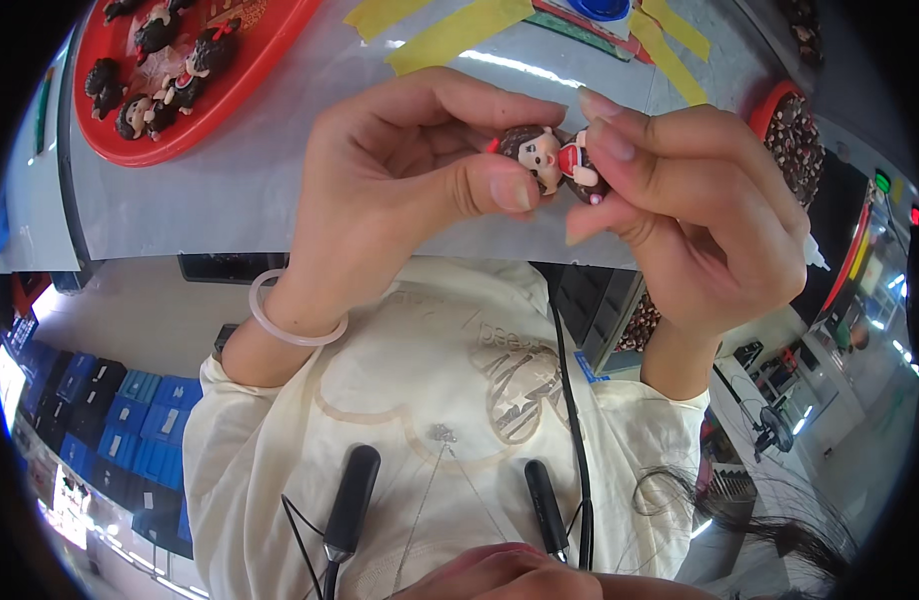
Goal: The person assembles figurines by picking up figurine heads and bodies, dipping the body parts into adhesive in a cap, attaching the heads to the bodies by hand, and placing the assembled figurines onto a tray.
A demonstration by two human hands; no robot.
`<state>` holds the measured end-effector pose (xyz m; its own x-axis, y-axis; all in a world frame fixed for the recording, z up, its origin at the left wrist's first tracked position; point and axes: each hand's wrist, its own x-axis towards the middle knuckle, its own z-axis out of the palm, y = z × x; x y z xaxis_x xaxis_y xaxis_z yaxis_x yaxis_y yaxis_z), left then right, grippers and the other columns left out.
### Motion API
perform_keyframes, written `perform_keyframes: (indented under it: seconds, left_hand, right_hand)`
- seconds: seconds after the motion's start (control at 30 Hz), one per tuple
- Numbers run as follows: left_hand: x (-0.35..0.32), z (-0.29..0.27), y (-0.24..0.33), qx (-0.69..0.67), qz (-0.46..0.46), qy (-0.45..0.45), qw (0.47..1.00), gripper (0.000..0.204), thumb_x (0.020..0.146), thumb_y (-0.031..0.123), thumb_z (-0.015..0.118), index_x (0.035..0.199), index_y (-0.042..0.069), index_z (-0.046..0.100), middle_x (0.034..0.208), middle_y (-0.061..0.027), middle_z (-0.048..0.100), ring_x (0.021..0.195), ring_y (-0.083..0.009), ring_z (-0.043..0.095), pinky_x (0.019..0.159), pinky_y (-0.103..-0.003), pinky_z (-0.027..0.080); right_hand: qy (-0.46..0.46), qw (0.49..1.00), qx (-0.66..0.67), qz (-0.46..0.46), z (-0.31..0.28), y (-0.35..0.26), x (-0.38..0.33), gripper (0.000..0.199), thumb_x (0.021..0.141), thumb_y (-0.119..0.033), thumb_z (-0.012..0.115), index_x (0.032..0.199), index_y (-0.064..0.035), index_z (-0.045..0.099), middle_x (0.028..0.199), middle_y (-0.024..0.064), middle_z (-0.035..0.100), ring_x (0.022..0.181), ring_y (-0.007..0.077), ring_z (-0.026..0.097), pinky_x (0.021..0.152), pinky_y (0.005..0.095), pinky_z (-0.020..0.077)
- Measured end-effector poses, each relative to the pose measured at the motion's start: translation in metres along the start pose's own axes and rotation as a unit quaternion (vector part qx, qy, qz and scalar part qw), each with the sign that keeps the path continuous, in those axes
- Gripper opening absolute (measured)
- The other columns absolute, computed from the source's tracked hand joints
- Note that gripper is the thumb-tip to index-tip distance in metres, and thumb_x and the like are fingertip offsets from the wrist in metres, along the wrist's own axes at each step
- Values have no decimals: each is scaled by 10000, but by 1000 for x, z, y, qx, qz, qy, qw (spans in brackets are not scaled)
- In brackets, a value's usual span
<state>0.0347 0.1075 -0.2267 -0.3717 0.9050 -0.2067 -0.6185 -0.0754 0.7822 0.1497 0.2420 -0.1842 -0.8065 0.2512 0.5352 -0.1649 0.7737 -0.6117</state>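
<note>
Between both hands, above the near part of the table, I hold a small doll figurine lying sideways. It has dark brown hair, a red bow, a pale face and a red and white outfit. My left hand pinches the head end between thumb and fingers. At the body end, the thumb and fingers of my right hand close on it, and they hide part of its lower half. On a red tray at the far left lie several similar figurines.
Yellow tape strips stick to the grey table at the back, near a round blue object. A red-rimmed container full of small brown and pale pieces stands at the right. Stacked blue bins are off to the lower left.
</note>
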Motion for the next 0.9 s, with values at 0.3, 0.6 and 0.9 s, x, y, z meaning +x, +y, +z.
perform_keyframes:
  seconds: [0.3,0.6,0.9]
  left_hand:
    - [1,-1,-3,14,15,-9,1000,421,746,185,717,1065,-37,557,972,-115,632,837,-175,627,675,-282,551]
    - [0,10,-6,34,53,9,998,423,778,198,705,1094,-36,548,1003,-114,617,903,-165,594,779,-264,483]
    - [1,-11,3,19,64,-80,995,559,789,203,640,1237,-39,410,1227,-177,462,1117,-281,480,936,-310,400]
  right_hand:
    - [-8,1000,14,11,0,1,-5,291,564,-27,781,782,78,621,783,180,628,718,222,653,667,297,566]
    - [13,1000,-24,12,11,2,-22,385,621,-166,768,928,38,658,983,191,607,821,235,623,692,288,518]
    - [202,956,-193,93,-40,11,-54,343,795,-217,670,1080,-31,635,1150,152,551,1073,272,513,852,345,459]
